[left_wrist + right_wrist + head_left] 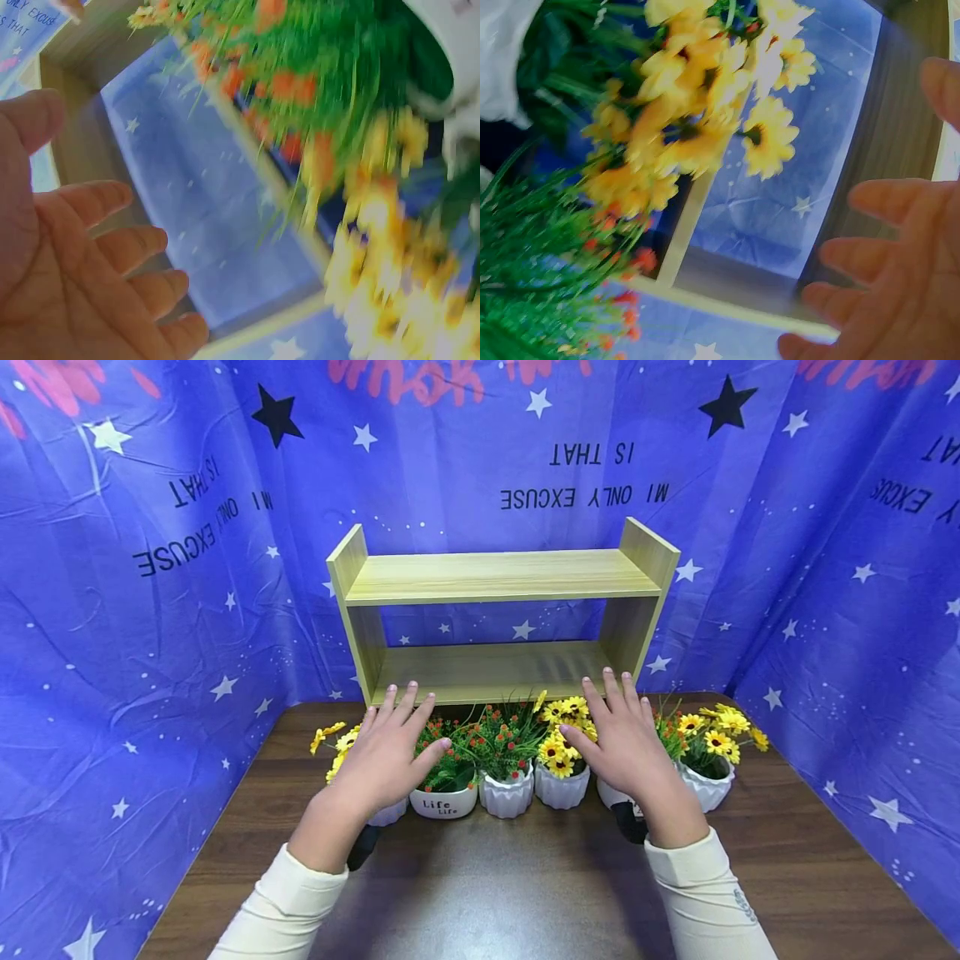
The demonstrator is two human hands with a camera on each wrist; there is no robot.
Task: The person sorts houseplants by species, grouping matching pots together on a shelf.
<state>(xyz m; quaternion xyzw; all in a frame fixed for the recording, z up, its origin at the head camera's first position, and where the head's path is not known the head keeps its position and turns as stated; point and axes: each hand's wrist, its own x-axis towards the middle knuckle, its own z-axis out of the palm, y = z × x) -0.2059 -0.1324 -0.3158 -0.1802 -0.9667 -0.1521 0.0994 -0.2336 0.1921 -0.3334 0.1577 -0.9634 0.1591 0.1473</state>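
Both hands hover palm down over a row of potted artificial flowers, fingers spread and holding nothing. Under and beside my left hand (386, 760) are a pot of yellow flowers (347, 742), partly covered, and a white oval "Life" pot (444, 803) with red-orange flowers. My right hand (626, 743) is above a white pot (611, 793) that it mostly hides. Between the hands stand a ribbed white pot (507, 795) with red flowers and another white pot (562, 789) with yellow flowers. At the right end is a white pot (708, 787) of yellow flowers.
A two-tier light wooden shelf (502, 578) stands behind the pots, with nothing on its boards. The brown wooden table (487, 893) extends toward me. Blue star-printed curtains (465, 452) enclose the back and sides.
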